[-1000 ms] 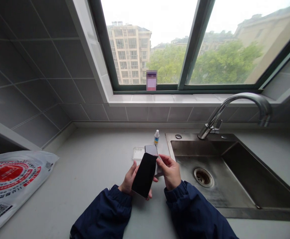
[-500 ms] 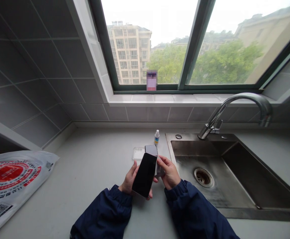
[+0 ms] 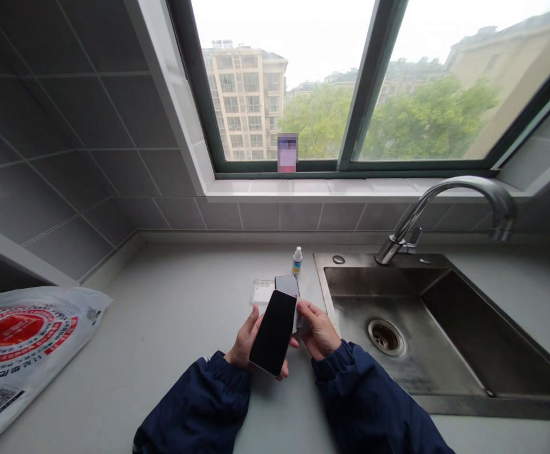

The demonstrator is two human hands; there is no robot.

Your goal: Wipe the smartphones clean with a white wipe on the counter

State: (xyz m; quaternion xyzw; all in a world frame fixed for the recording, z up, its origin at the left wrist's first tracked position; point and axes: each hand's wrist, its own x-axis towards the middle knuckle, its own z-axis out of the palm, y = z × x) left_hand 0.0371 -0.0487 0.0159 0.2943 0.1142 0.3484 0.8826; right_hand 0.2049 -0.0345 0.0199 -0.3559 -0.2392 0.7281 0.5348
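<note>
A black smartphone [image 3: 273,333] is tilted up in my left hand [image 3: 243,343], whose fingers wrap round it from behind and below. My right hand [image 3: 320,331] pinches a thin pale grey cloth-like piece [image 3: 299,323] against the phone's right edge. Part of that piece is hidden by my fingers and the phone. Just beyond the phone lies a flat grey dark-edged rectangle [image 3: 287,285], partly covered by it. To its left is a clear phone case [image 3: 262,291] with camera cutouts. Behind them stands a small white-capped bottle [image 3: 297,260] with a blue and yellow label.
A steel sink [image 3: 421,347] is set into the white counter [image 3: 175,315] on the right, with a curved chrome faucet [image 3: 445,186] behind it. At the far left lies a white plastic bag [image 3: 33,353] with red print. A window [image 3: 341,94] fills the back.
My right hand has shifted very slightly left along the phone's edge with the pale piece. The phone and my left hand stay almost where they were.
</note>
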